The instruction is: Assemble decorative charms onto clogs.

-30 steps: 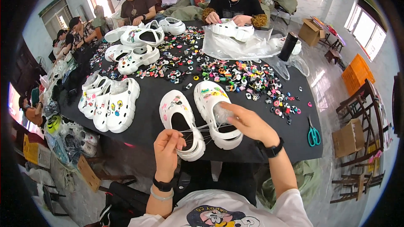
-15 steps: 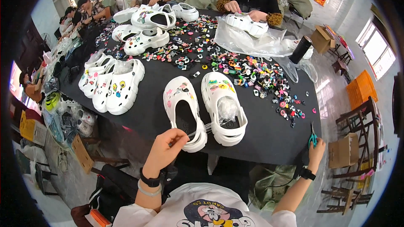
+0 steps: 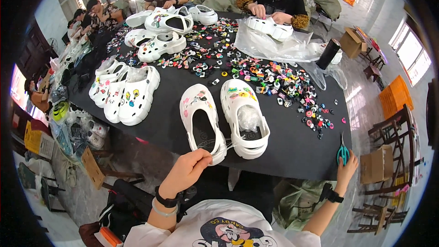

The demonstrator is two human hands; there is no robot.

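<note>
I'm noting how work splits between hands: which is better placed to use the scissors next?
Right, I'd judge: the right hand is at the teal scissors, while the left hand is well away, at the heel of a white clog.

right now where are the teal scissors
In the head view, the teal scissors are at the table's near right corner, the right hand touching them.

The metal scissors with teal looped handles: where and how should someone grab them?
Probably by the teal looped handles, coming from the near side: they form the near end, while the slim metal blades point away. The bare right hand is at them.
</note>
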